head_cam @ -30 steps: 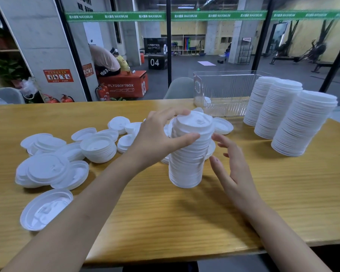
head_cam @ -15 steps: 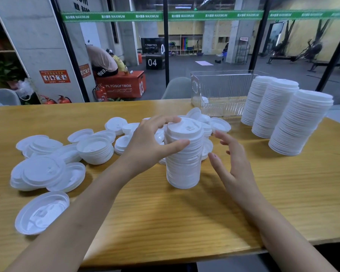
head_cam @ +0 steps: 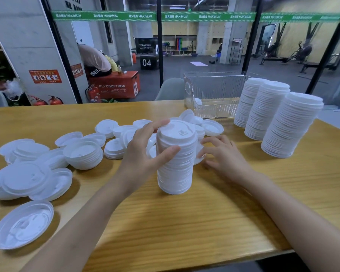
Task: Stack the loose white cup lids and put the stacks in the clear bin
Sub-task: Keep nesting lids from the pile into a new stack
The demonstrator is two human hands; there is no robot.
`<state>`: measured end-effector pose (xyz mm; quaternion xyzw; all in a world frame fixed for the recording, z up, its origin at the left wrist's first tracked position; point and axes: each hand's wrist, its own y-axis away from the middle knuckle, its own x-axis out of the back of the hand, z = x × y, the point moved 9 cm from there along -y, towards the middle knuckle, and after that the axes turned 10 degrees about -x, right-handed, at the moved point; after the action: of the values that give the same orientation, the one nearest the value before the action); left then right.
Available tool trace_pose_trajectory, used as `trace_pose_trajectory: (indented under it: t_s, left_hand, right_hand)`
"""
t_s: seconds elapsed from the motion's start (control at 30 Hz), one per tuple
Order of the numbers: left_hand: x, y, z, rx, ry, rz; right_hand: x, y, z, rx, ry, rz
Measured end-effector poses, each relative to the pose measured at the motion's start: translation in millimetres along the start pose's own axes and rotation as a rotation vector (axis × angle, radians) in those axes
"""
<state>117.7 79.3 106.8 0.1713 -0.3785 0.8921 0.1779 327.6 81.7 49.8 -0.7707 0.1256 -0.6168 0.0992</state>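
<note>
You are still gripping the stack (head_cam: 177, 163) with your left hand (head_cam: 143, 154), thumb across its front and fingers curled over its top, while it is standing upright on the surface (head_cam: 204, 222). Your right hand (head_cam: 224, 156) is sitting closer to the stack's right side than a moment ago, fingers spread, holding nothing. The clear bin (head_cam: 214, 95) is sitting behind the stack; loose lids (head_cam: 82, 154) are lying to its left.

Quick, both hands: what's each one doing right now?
Left hand: gripping the lid stack.
Right hand: open, holding nothing, beside the stack.
</note>
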Motion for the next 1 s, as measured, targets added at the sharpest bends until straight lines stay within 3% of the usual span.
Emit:
trace_pose_trajectory:
  t_s: [0.13,0.27,0.37,0.43,0.57,0.8,1.0]
  left_hand:
    - [-1,2,-2,-0.001,0.033,0.01]
    - [-1,3,-4,-0.001,0.045,0.018]
    - [-2,4,-5,0.0,0.056,0.021]
    - [-2,4,-5,0.0,0.061,0.023]
    - [-1,5,-5,-0.004,0.053,0.025]
    - [-2,5,-3,-0.016,0.047,0.024]
    - [-2,5,-1,-0.026,0.056,0.023]
  right_hand:
    - [9,2,13,-0.037,-0.153,0.082]
    - [23,11,40,-0.284,-0.845,0.019]
    - [6,23,55,-0.522,-1.06,-0.165]
    - [1,25,65,-0.568,-0.905,-0.138]
    - [8,25,67,-0.47,-0.4,0.01]
    - [-1,26,46,-0.309,-0.279,-0.08]
    - [14,25,46,-0.304,-0.35,0.038]
